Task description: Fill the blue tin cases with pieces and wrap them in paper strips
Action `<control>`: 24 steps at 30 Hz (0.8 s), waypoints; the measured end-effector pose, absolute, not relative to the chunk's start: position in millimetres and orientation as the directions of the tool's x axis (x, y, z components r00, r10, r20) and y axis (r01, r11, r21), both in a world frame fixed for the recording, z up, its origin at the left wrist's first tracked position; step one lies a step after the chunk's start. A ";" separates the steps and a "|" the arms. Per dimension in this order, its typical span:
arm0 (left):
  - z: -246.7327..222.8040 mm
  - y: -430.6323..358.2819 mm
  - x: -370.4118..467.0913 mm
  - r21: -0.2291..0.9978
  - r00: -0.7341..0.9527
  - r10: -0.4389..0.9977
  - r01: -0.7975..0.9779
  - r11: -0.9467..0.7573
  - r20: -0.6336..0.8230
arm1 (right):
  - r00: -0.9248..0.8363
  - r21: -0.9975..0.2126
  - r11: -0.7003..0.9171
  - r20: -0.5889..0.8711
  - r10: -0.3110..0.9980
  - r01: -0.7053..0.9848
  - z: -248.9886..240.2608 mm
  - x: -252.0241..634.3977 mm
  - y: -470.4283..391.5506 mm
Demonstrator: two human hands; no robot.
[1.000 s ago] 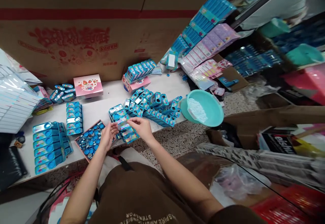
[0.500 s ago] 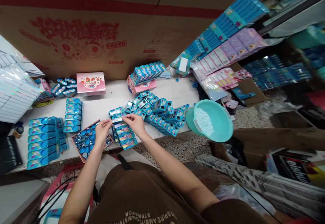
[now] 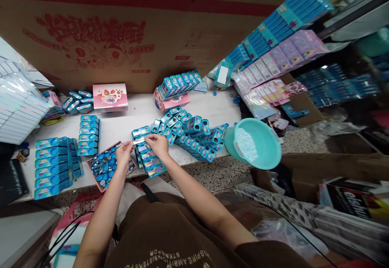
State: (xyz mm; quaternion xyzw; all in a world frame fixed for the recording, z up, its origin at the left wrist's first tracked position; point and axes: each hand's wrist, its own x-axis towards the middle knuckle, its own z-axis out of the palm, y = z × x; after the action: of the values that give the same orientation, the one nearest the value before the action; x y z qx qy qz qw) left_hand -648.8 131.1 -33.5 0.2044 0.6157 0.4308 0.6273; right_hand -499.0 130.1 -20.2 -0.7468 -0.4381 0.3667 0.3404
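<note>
Between my two hands stretches a small shiny strip (image 3: 139, 140), pale and like a sticker. My left hand (image 3: 124, 154) pinches its left end, above the right side of a shallow pink box (image 3: 97, 183) of round blue and silver caps (image 3: 105, 166). My right hand (image 3: 158, 145) pinches the right end with closed fingers. Under the strip lies a row of small blue boxes (image 3: 153, 162) with shiny silvery sides, partly covered by my right hand. A heap of similar blue boxes (image 3: 179, 124) with dark round holes lies just beyond my right hand.
Stacked blue boxes (image 3: 50, 166) stand at the left on the white table (image 3: 136, 108). Two pink strawberry-printed boxes, one of them here (image 3: 110, 97), sit before a large carton (image 3: 100, 37). A turquoise basin (image 3: 267, 146) with white pieces is right of the table edge.
The view has shifted slightly. My right hand has tilted a little, and both hands keep their pinch on the strip, held low over the blue boxes.
</note>
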 end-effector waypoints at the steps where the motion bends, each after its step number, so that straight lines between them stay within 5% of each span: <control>1: -34.1 131.4 -648.6 0.784 -0.126 0.791 -0.297 0.545 -0.598 | 0.353 -0.829 -0.391 -0.255 0.900 0.400 -20.1 -499.1 130.2; 9: -41.2 131.6 -649.6 0.759 -0.094 0.778 -0.318 0.568 -0.621 | 0.370 -0.809 -0.413 -0.264 0.891 0.418 -13.7 -501.1 133.8; 18: -52.3 131.0 -634.6 0.716 -0.107 0.744 -0.390 0.579 -0.660 | 0.327 -0.671 -0.312 -0.109 0.939 0.672 -1.8 -508.0 132.4; 24: -55.1 127.6 -624.5 0.663 -0.111 0.694 -0.436 0.609 -0.711 | 0.350 -0.717 -0.334 -0.132 0.927 0.612 -8.1 -500.3 136.0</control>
State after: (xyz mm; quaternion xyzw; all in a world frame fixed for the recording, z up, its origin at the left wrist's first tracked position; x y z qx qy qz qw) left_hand -624.5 127.6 -55.1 0.1061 0.6094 0.4293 0.6581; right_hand -500.3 136.0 -8.1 -0.7695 -0.5002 0.2732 0.2881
